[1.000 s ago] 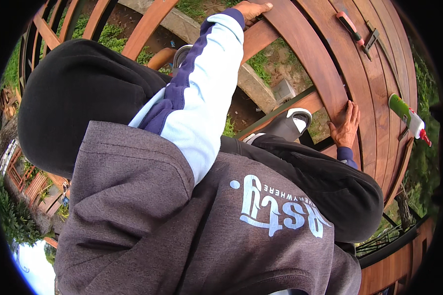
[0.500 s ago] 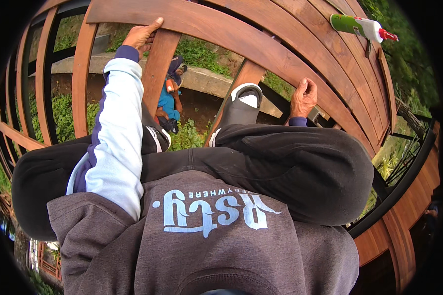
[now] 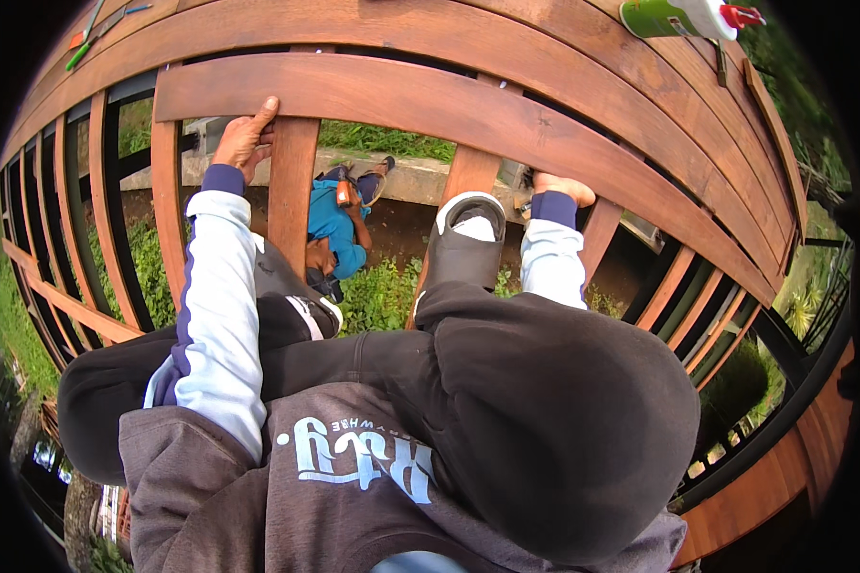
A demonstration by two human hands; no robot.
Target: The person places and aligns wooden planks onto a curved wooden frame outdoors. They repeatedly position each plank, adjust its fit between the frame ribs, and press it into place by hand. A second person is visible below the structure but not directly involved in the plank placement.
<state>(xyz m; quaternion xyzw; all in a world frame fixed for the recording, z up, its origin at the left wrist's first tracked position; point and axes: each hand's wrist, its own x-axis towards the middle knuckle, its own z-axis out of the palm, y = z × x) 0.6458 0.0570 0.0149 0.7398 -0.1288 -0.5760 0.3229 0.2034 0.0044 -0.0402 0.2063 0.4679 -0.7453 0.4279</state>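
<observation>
A curved wooden board (image 3: 411, 91) lies across several support boards (image 3: 292, 172). My left hand (image 3: 248, 141) grips the board's lower edge near its left part, thumb on top and fingers curled at the edge. My right hand (image 3: 562, 189) is at the same board's lower edge farther right; its fingers are mostly hidden under it. My dark clog (image 3: 463, 253) rests on a support between my hands.
A person in blue (image 3: 333, 220) is below, seen through the gap, with grass and a concrete ledge. A green-and-white bottle (image 3: 674, 17) and hand tools (image 3: 91, 43) lie on the upper boards. Open slats (image 3: 105, 205) span the left, over a drop.
My right hand has moved from resting on the board to under its edge. My right knee is higher in view. My left hand stays on the board; the view has turned and shifted.
</observation>
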